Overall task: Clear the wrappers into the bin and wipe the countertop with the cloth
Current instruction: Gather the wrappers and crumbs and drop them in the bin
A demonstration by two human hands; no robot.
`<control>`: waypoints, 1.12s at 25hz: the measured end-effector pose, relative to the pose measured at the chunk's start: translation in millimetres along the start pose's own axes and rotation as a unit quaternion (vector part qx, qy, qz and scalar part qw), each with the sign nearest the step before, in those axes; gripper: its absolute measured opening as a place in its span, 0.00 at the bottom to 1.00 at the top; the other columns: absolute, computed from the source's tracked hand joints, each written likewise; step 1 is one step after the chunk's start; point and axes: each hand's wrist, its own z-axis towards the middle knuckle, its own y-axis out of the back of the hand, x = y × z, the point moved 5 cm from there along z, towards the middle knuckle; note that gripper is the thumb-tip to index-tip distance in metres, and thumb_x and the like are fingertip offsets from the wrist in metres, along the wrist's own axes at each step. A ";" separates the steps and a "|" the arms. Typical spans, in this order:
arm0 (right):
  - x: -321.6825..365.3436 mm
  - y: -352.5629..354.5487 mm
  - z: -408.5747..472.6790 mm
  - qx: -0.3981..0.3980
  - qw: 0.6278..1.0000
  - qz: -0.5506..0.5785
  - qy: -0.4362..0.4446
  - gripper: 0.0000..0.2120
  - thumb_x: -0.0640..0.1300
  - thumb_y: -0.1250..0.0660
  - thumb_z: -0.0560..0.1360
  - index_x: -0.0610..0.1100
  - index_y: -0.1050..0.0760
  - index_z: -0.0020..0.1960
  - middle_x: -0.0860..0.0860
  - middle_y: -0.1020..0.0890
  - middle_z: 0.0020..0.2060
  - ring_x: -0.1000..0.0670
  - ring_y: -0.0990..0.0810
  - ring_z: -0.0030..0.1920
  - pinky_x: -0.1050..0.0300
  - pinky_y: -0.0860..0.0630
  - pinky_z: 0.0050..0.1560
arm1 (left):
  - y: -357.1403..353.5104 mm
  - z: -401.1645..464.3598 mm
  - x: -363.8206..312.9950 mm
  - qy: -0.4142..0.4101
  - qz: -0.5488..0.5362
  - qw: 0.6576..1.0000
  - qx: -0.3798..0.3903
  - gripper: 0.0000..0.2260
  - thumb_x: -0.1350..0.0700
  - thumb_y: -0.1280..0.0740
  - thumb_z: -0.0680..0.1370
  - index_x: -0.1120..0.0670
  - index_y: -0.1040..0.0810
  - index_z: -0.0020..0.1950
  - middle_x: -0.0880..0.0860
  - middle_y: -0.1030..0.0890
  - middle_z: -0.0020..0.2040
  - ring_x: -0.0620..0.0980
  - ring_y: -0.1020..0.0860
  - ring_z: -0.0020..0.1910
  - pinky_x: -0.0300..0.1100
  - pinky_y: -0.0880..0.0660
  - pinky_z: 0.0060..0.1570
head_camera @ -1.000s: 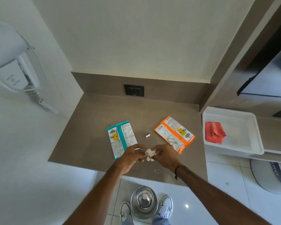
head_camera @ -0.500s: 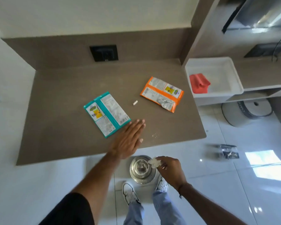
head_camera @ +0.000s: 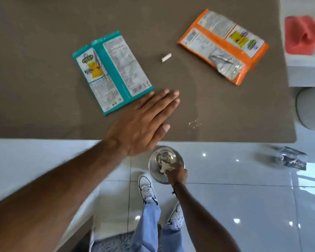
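Below, crumpled white wrapper (head_camera: 165, 166) over bin (head_camera: 154, 171).

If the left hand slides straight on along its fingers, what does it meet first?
Probably nothing soon: the left hand points up-right across the bare countertop, between the small white scrap and the crumbs. Further on, perhaps the orange wrapper.

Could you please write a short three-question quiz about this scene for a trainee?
1. True or false: the left hand lies flat on the countertop.
2. Which wrapper lies nearer the left hand? A) teal wrapper B) orange wrapper
3. Fill in: the right hand holds white scraps over the metal ____.

Key: 1 true; 2 A; 3 bin.
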 end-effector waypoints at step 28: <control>292.6 184.3 -178.8 -0.173 0.906 -0.031 0.386 0.11 0.47 0.34 0.72 0.48 0.17 0.51 0.50 0.14 0.46 0.48 0.17 0.43 0.56 0.20 0.42 | 76.7 -50.7 80.1 0.356 -0.225 0.888 -0.183 0.07 0.61 0.30 0.79 0.62 0.20 0.56 0.62 0.18 0.54 0.61 0.19 0.51 0.56 0.18 0.48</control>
